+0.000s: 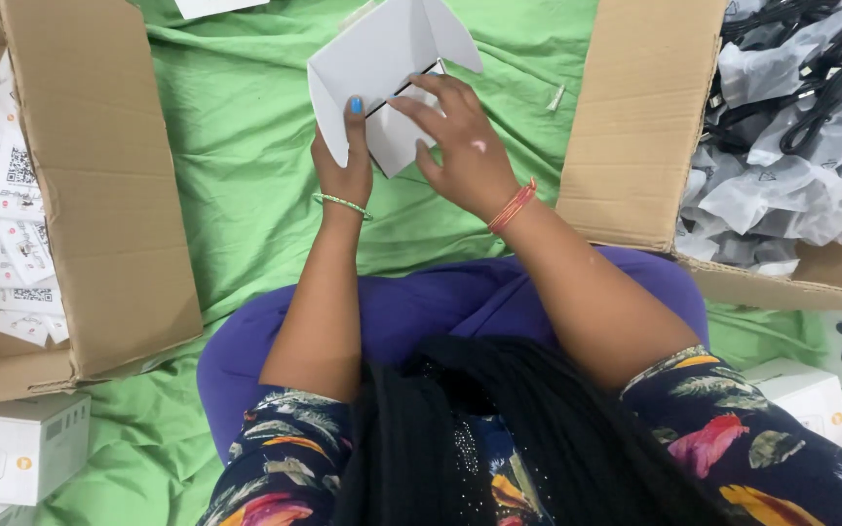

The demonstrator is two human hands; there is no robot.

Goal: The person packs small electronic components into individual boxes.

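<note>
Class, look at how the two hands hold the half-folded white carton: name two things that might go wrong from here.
1. The white carton is held in mid-air; the left hand pinches just one flap, so it might slip or crease.
2. The right hand's fingers press the open panels, which might bend the wrong way.

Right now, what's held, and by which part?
A white folded carton: left hand pinches its lower left flap, right hand fingers press its lower middle edge.

A white folded carton (382,73) sits far centre; brown cardboard boxes stand left (99,185) and right (640,117) — small white boxes (17,448) lie near left.
</note>
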